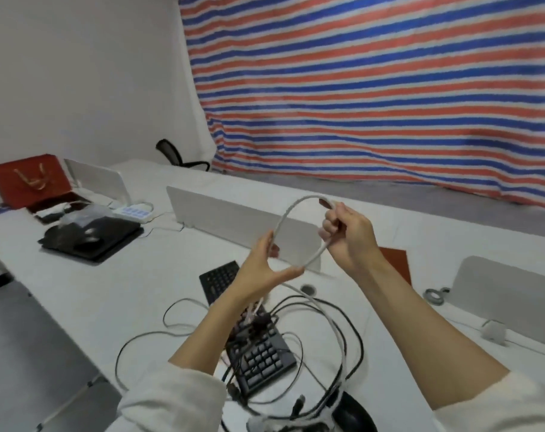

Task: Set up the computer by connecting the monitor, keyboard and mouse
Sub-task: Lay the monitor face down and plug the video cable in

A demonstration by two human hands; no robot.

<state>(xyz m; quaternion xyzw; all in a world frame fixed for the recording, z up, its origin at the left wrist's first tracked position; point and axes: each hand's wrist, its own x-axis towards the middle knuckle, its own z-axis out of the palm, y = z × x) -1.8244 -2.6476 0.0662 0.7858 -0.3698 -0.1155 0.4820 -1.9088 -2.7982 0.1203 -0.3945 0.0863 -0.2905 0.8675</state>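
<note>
Near us one black mouse (353, 414) and one black keyboard (249, 332) lie on the white desk (115, 285) under tangled cables. Above them our left hand (262, 269) pinches a grey cable (288, 213) between thumb and fingers; our right hand (347, 233) is fisted around its loop.

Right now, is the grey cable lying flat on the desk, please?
No, both hands, left hand and right hand, hold the grey cable looped above the desk.

Cables over keyboard, loop held above.

Keyboard (249, 332) on desk (115, 285), before divider panel (234, 219); cables (333, 332) strewn across it; mouse (353, 413) nearest, right; power strip (132, 212) far left; chair (177, 157) behind.
</note>
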